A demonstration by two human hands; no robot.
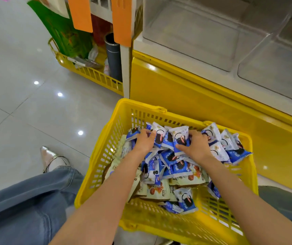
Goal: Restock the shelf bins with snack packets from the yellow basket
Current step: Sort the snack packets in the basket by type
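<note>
While crouching over yellow slatted plastic basket (159,220): gathering blue-and-white foil snack packets (170,138) at far side. Left hand (144,141) and right hand (195,145) closing on heap from either flank. Clear plastic shelf bins (212,38) lying above and beyond, nearer right hand.

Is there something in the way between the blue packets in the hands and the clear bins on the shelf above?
Nothing visible blocks it. Both the left hand and right hand already grip blue packets in the yellow basket. The clear bins above look empty, and the space between holds only the basket's far rim.
</note>
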